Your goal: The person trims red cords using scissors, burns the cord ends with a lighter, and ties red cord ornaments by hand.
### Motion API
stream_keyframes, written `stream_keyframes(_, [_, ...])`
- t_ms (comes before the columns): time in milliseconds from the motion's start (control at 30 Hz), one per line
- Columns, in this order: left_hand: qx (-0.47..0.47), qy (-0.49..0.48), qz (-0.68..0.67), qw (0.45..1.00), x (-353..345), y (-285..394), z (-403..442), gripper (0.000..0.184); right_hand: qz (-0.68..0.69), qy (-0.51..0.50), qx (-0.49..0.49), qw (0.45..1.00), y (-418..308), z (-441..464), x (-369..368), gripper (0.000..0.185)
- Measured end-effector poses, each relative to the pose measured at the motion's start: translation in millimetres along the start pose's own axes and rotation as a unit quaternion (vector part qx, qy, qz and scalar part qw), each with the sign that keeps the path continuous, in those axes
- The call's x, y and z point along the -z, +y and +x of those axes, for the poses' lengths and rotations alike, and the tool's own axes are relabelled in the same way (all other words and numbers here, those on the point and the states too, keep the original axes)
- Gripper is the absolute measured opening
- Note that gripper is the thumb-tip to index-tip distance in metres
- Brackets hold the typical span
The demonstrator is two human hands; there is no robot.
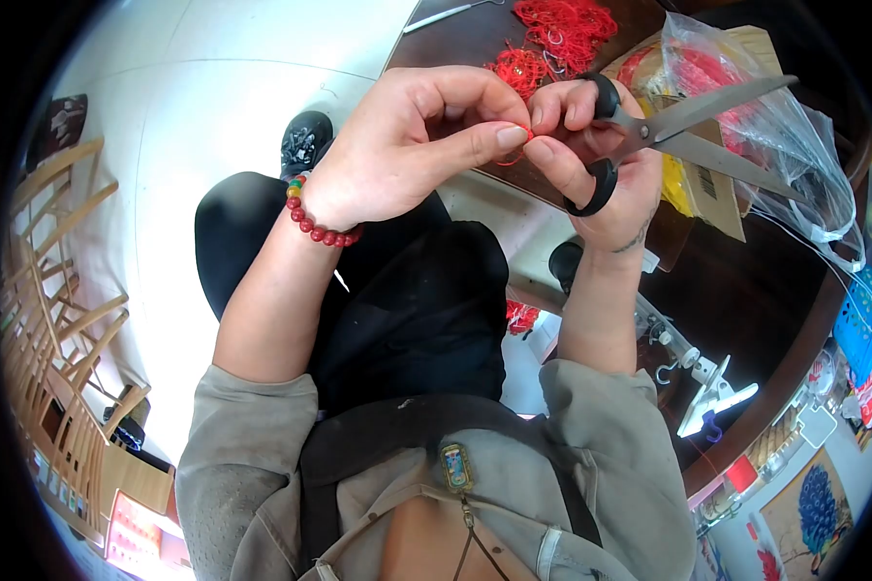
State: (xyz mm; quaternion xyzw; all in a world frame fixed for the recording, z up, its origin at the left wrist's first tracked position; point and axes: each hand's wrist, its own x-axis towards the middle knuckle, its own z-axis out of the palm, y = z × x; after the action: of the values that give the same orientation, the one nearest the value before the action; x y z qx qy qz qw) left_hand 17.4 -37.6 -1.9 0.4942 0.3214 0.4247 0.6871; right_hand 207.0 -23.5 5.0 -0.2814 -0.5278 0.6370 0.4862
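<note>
A small piece of red cord (515, 158) is pinched between the thumb and fingertips of my left hand (436, 136), which wears a bracelet of red beads at the wrist (320, 232). My right hand (606, 184) meets it from the other side, thumb and forefinger closed at the same cord. Black-handled scissors (649, 130) hang on my right hand's fingers, their blades spread apart and pointing right, away from the cord. Just beyond the hands, tangled red cords (567, 37) lie on the dark table (446, 44).
A hooked metal tool (446, 16) lies at the table's far edge. Clear plastic bags (736, 97) and an opened cardboard piece (722, 184) are at the right. A white clamp-like stand (715, 397) is lower right. Wooden chairs (58, 329) stand at the left.
</note>
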Motion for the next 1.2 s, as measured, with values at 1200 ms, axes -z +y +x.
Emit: stream_keyframes(1200, [0.037, 0.041, -0.098, 0.994, -5.9, -3.6, -0.8, 0.01, 0.177, 0.048, -0.007, 0.983, 23.3, -7.8, 10.0, 0.032])
